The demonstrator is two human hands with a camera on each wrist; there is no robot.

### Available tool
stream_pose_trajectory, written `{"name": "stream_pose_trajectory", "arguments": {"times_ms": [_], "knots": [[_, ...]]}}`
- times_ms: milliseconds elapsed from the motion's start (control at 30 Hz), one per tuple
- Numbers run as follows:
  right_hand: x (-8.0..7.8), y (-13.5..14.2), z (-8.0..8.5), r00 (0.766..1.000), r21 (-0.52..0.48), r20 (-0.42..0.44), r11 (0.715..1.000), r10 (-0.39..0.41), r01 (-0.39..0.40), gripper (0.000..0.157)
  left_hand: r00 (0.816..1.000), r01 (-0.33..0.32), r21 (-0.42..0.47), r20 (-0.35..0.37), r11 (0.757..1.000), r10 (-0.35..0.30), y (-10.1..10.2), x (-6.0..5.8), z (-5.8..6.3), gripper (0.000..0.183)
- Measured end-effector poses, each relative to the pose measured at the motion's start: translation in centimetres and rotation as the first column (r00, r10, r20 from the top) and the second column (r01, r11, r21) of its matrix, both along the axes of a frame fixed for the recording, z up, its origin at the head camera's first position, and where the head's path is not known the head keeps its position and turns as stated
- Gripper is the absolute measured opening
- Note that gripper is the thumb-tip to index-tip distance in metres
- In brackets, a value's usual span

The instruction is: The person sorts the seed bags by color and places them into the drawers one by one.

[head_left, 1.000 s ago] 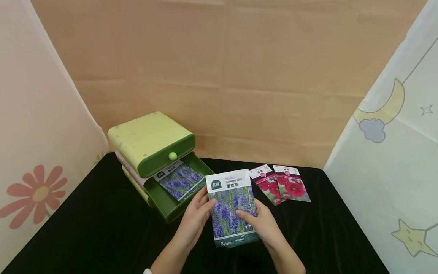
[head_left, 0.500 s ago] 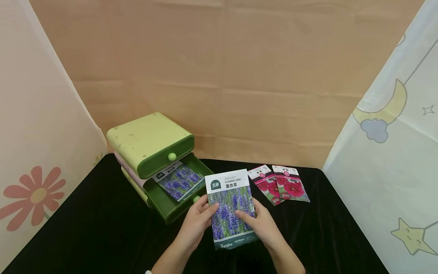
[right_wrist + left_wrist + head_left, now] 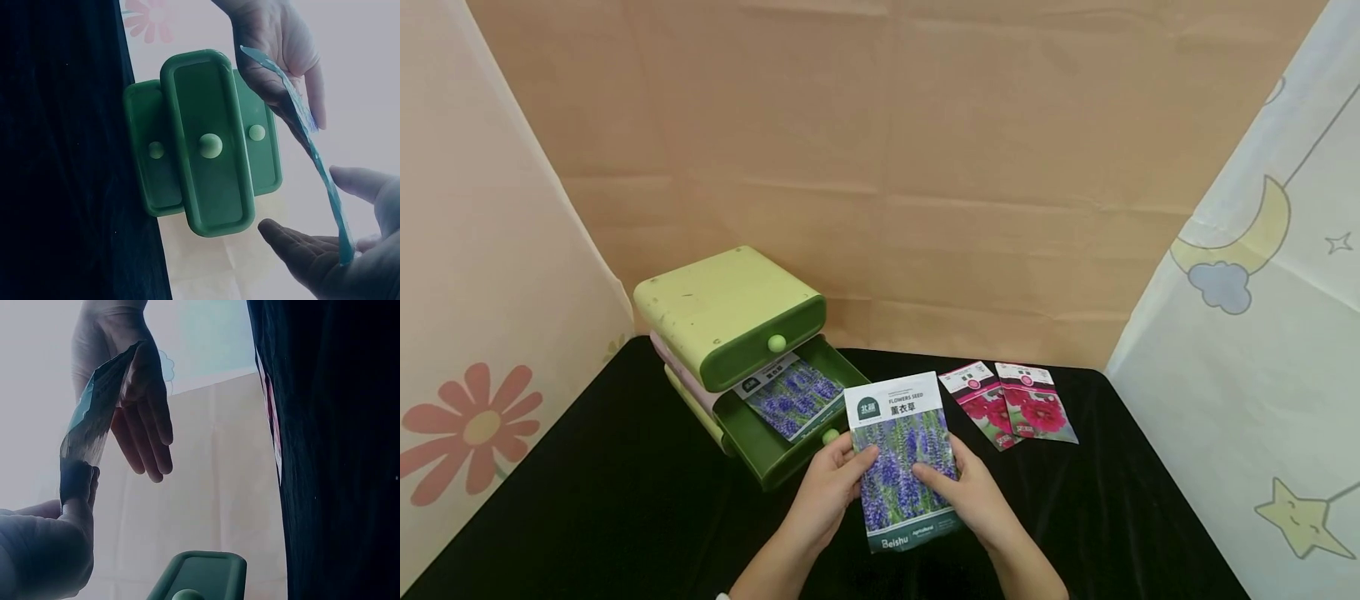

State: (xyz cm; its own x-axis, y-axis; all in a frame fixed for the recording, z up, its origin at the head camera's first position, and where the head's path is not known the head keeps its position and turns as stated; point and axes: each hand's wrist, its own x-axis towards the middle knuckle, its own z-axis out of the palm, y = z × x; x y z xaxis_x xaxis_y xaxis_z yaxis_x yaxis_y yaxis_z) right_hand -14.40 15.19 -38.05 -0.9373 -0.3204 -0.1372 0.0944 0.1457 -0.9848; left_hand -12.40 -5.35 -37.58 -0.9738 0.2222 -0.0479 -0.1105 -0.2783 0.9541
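Note:
A lavender seed packet (image 3: 904,487) is held face up above the black cloth, its top edge leaning toward the drawers. My left hand (image 3: 831,479) pinches its left edge, thumb on the front and fingers behind. From the other side my right hand (image 3: 973,492) holds it, thumb laid across the flower picture; in the left wrist view the fingers of that right hand (image 3: 140,406) stretch out behind the packet. A second lavender seed packet (image 3: 797,396) lies in the pulled-out green drawer (image 3: 767,462), just left of my left hand.
The drawer belongs to a stacked drawer unit (image 3: 730,308) with a yellow-green top and round knobs. Two red-flower seed packets (image 3: 985,404) overlap on the black cloth (image 3: 1112,517) at the right. Printed curtains flank both sides, with a tan backdrop (image 3: 970,167) behind.
The held packet has shifted slightly left and down, both hands staying on it. The open drawer's knob, hidden a second ago, now shows beside my left hand.

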Motion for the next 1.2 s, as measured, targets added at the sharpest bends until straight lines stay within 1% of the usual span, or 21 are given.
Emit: {"name": "stream_pose_trajectory", "arguments": {"times_ms": [200,333,600,733,800,867,967,1033,1100,1200], "knots": [[-0.1,0.0,-0.1,1.0,-0.006,-0.001,1.0,0.024,-0.024,0.074,1.0,-0.005,-0.015,0.013,1.0,0.006,-0.1,0.0,0.0,0.053],[-0.1,0.1,0.0,0.999,-0.011,-0.003,0.999,0.032,-0.032,0.074,1.0,0.0,-0.016,0.01,1.0,0.0,-0.2,0.0,0.1,0.054],[-0.2,0.1,-0.1,0.997,-0.037,-0.028,0.997,0.074,-0.075,0.075,0.999,-0.044,-0.053,0.027,0.998,0.045,-0.2,0.0,0.3,0.05],[-0.2,0.1,0.0,0.999,-0.023,-0.027,0.999,0.046,-0.047,0.077,0.998,-0.054,-0.052,0.027,0.997,0.056,-0.4,0.0,0.6,0.05],[-0.3,0.0,0.1,0.999,-0.017,-0.041,0.999,0.03,-0.031,0.077,0.996,-0.074,-0.048,0.036,0.996,0.076,-0.6,0.0,0.8,0.049],[-0.2,0.1,0.2,0.998,-0.01,-0.064,1.0,0.027,-0.028,0.074,0.992,-0.112,-0.049,0.052,0.992,0.115,-1.0,0.1,1.1,0.047],[-0.2,0.2,0.4,0.992,-0.015,-0.113,0.998,0.06,-0.062,0.068,0.98,-0.177,-0.052,0.077,0.983,0.181,-1.9,0.2,1.6,0.044],[-0.2,0.4,0.5,0.987,-0.013,-0.14,0.997,0.075,-0.078,0.064,0.974,-0.198,-0.041,0.102,0.979,0.201,-2.7,0.1,2.1,0.043],[-0.2,0.5,0.5,0.985,-0.015,-0.16,0.997,0.072,-0.075,0.06,0.974,-0.192,-0.013,0.12,0.981,0.192,-3.6,0.0,2.4,0.044],[-0.4,0.4,0.3,0.985,-0.037,-0.166,0.998,0.044,-0.05,0.054,0.977,-0.15,0.046,0.158,0.988,0.141,-5.3,-0.3,2.9,0.045]]}}
